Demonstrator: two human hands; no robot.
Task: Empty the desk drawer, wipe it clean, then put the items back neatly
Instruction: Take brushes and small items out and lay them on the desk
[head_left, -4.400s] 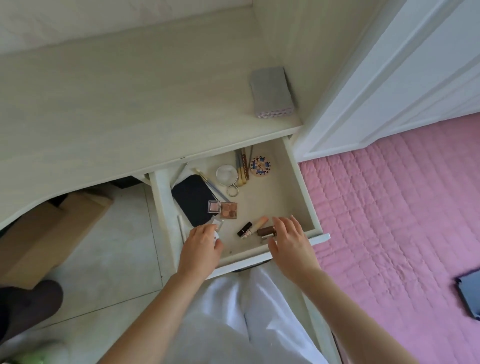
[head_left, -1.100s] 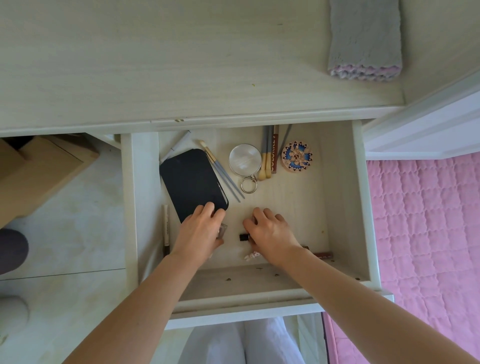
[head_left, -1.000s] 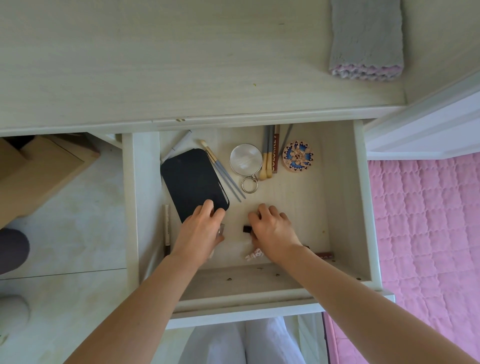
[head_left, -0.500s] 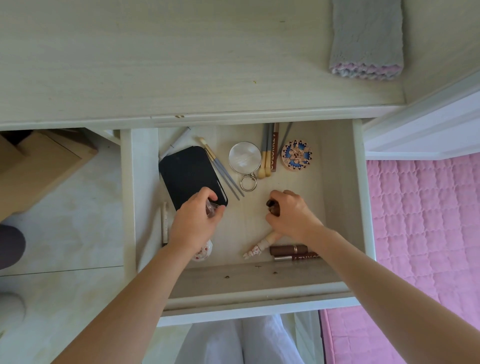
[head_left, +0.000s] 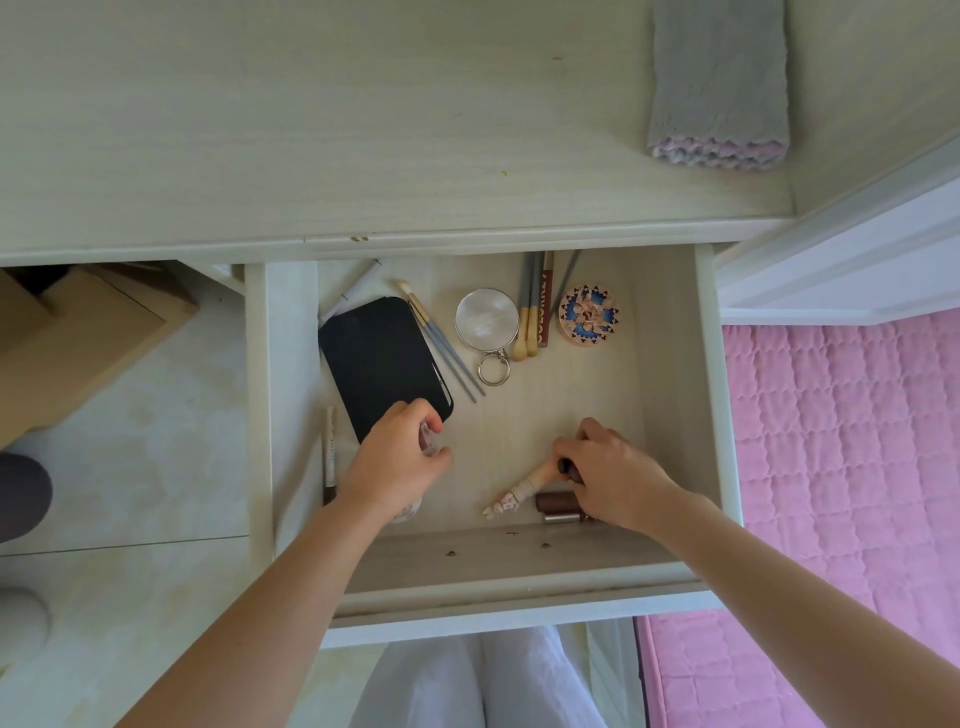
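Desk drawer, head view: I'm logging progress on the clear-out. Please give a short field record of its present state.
drawer: pulled open, items inside
left hand: holds a small clear item
right hand: grips a small dark tube
black pad: flat, left part of drawer
round mirror: near the back, beside brushes
cloth: folded on the desk top

You had one readable text: a brown stick in the drawer carried white lettering, roughly "COLORKEY", partly unclear. Nothing else was legible.
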